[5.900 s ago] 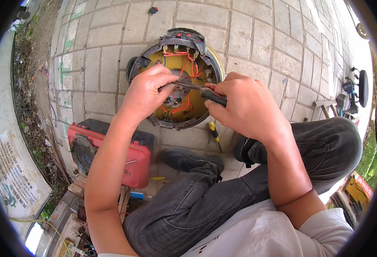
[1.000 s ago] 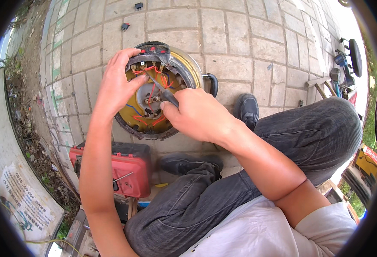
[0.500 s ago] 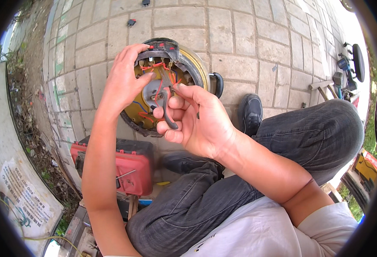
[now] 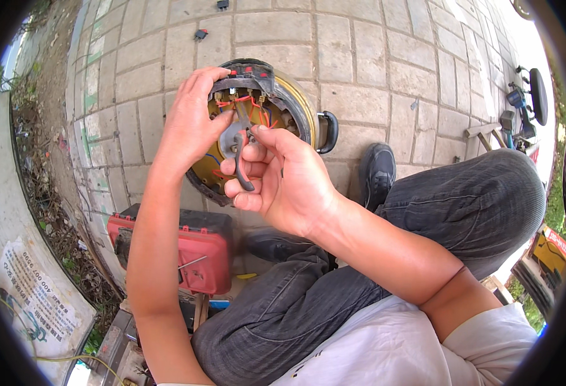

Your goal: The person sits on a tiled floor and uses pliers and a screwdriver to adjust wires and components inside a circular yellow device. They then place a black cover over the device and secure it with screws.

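Note:
An upturned round electric pot [image 4: 299,96] stands on the paving, its golden underside exposed, with a black side handle [image 4: 328,132] at the right. Red and blue wires [image 4: 267,119] run inside it. Along the far rim is a black switch panel [image 4: 252,72] with red parts and metal terminals. My left hand [image 4: 191,125] grips the rim beside this panel, fingers over the outside and thumb inside by the wires. Pliers [image 4: 240,161] with red and black handles are held in my right hand [image 4: 292,177]. Their jaws point at the terminals; whether they pinch a wire cannot be made out.
Two small black switches [image 4: 201,34] lie on the paving beyond the pot. Nearer, a red toolbox [image 4: 209,257] has a thin metal rod [image 4: 193,262] on it. My dark shoe [image 4: 377,174] is right of the pot. A board [image 4: 32,270] leans at far left.
My right hand and the pliers have shifted a little left and away from me, bringing the jaws closer to the terminals and my left thumb. My left hand keeps its hold on the rim.

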{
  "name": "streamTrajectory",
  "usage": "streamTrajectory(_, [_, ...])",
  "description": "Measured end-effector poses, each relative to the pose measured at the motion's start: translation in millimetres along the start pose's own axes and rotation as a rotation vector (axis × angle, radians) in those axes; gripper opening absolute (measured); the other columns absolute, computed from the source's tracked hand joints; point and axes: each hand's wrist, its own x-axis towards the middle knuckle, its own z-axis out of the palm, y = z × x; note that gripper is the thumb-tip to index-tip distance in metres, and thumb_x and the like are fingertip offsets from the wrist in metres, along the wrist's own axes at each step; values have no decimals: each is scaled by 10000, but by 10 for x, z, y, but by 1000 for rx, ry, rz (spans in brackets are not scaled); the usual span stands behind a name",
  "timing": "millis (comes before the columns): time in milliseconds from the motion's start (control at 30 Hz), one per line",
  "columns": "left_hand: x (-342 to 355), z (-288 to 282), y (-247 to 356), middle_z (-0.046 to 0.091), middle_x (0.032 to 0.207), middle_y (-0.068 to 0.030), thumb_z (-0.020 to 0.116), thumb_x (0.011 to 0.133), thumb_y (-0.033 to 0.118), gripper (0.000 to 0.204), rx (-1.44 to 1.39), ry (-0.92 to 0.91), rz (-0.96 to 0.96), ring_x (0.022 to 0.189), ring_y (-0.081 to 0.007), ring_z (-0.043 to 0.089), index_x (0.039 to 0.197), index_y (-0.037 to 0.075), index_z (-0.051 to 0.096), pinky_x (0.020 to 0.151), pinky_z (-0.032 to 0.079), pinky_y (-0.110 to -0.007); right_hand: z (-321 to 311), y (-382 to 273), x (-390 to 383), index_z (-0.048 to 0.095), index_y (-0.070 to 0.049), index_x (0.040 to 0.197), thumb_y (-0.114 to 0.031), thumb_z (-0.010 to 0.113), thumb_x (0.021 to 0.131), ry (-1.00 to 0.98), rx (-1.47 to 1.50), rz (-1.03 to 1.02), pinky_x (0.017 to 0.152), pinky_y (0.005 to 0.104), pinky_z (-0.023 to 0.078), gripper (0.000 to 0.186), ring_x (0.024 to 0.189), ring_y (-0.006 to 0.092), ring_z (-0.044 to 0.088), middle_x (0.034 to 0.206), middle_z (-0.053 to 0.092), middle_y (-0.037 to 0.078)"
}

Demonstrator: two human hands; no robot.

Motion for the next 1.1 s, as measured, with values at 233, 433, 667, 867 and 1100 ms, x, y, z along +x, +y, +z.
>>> streamTrajectory(233, [-2,-29,16,567,1329,-146,698,739,-27,573,-11,-7,-7,1287,-326,534,1287,40,546,1106,418,-392,108,55,-22,517,-113,824,-335,447,1048,63,41,25,482,362,396,323,556,229,528,794,593,109])
streamTrajectory(433, [10,-22,26,572,1347,-141,724,734,7,565,-81,-8,-61,1297,-342,510,1278,49,578,1095,424,-410,-52,190,55,494,-140,813,-372,444,1053,-45,156,28,470,335,342,337,539,203,490,833,605,97])
streamTrajectory(667, [16,-23,82,555,1366,-128,726,730,0,687,10,-34,-57,1295,-338,498,1386,98,549,1092,426,-412,-278,300,184,483,-139,798,-404,452,1052,-124,149,32,446,314,330,368,537,191,494,846,609,102])
streamTrajectory(867, [24,-61,82,523,1400,-148,693,723,-26,723,7,-92,-57,1332,-338,466,1417,99,537,1134,379,-410,-307,357,233,466,-116,795,-402,477,1051,-110,38,-24,436,309,325,384,544,186,497,848,601,110])
streamTrajectory(1100, [18,-73,62,528,1398,-155,683,730,-36,691,-43,-87,-56,1340,-330,470,1398,87,559,1152,359,-398,-250,325,215,462,-114,821,-400,448,1063,-161,114,11,445,307,321,375,565,187,493,871,593,108])
